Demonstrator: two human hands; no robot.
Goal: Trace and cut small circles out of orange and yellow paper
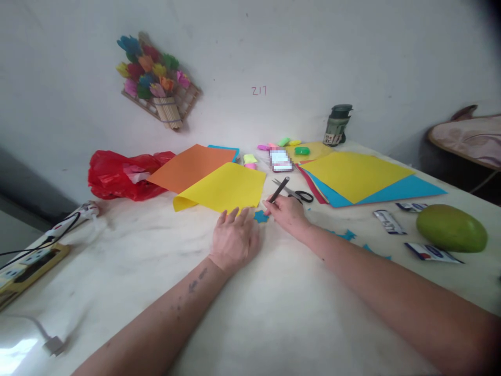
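At far left we see a power strip [23, 263] and a red plastic bag [125, 175] on the white table [297, 313]. Our left hand [235, 237] rests flat, fingers released, on the table at the near edge of the yellow paper sheet [225, 188], just beside a small blue paper cutout [261, 216]. Our right hand [287, 214] grasps a dark pen [279, 190], its tip at the cutout; scissors [297, 193], stacked coloured sheets [364, 177] and a green mango [452, 228] lie to the right.
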